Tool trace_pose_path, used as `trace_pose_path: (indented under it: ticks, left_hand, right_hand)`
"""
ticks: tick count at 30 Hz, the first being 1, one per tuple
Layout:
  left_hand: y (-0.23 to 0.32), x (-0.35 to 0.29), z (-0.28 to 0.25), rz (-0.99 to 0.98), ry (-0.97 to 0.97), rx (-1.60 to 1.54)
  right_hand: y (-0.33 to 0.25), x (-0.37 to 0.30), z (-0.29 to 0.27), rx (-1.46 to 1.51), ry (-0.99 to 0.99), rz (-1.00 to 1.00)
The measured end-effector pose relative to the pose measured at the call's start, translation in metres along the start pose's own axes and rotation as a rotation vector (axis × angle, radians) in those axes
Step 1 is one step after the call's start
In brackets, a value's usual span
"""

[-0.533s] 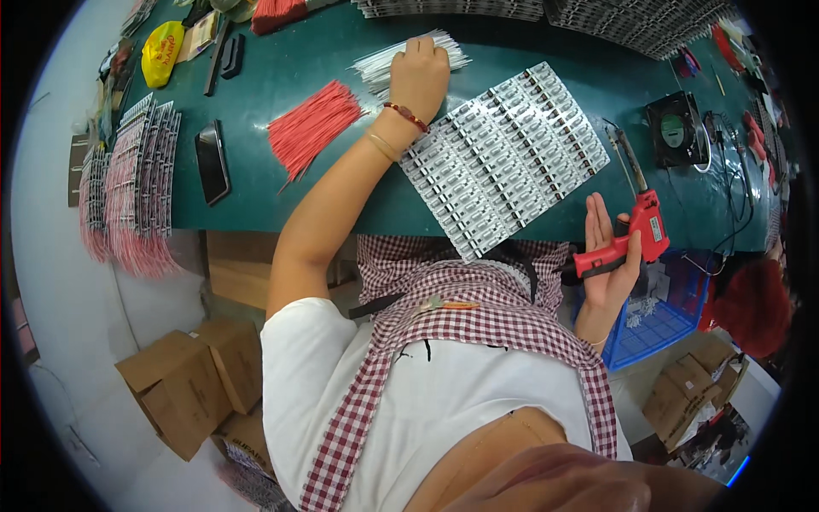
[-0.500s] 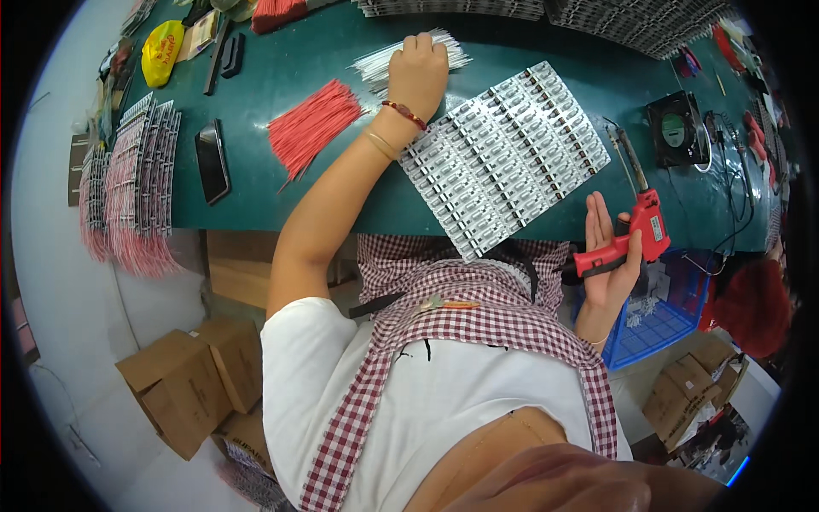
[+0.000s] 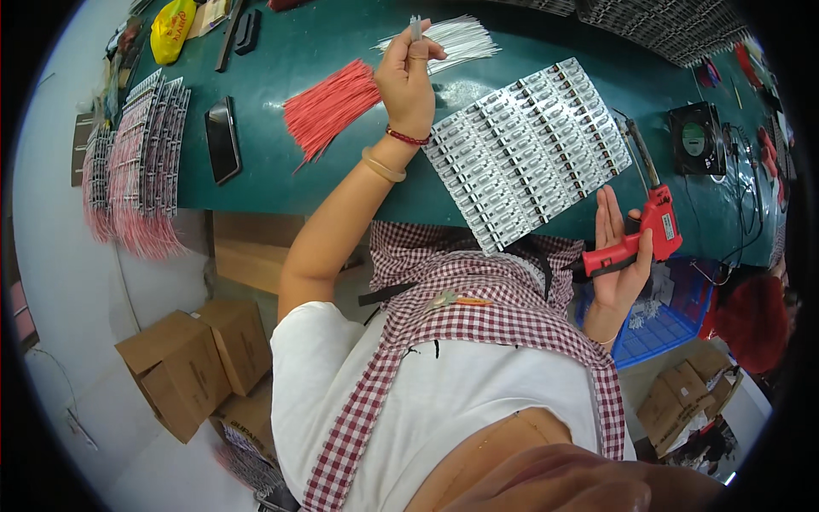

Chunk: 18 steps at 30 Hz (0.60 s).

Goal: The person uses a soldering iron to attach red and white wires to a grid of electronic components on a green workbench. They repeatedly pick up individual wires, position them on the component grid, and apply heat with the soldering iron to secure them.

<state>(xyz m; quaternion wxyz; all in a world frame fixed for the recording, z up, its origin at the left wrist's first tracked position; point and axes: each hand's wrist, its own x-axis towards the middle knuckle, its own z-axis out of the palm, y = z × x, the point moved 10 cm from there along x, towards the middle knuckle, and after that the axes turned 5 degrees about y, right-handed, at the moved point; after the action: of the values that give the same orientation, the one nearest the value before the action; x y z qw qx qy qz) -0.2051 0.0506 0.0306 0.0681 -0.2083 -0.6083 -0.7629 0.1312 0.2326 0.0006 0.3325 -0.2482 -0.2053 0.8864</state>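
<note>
My left hand [image 3: 406,90] is raised over the table with fingers pinched on a small bunch of white wires [image 3: 415,29]. Behind it lies a loose pile of white wires [image 3: 465,43], and a pile of red wires [image 3: 331,107] is to its left. A silvery panel of many small boards [image 3: 529,154] rests slantwise on the table's front half, its near corner jutting past the edge. Beside that panel, my right hand [image 3: 616,286] holds a red soldering gun [image 3: 662,224] by the handle, several fingers stretched out and the metal tip pointing away from me.
A phone [image 3: 223,141] lies on the green table [image 3: 256,183], near stacked panels with red wires [image 3: 145,162] at the left edge. A black fan-like box [image 3: 697,139] and cables stand right. Below are a blue basket [image 3: 661,341] and cardboard boxes [image 3: 175,375].
My left hand has come off the white pile, turned and lifted a small bunch of white wires. My right hand keeps the soldering gun. The whole view has shifted slightly.
</note>
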Motion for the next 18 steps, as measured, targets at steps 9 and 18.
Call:
trace_pose_path:
  ticks: [9, 18]
  left_hand:
    - [0.04, -0.013, -0.013, -0.162, -0.204, -0.033]
    - [0.064, -0.072, -0.062, 0.326, -0.6, 0.83]
  right_hand:
    - [-0.001, -0.02, 0.016, -0.328, -0.037, -0.056]
    - [0.062, -0.025, 0.054, -0.703, -0.071, 0.059]
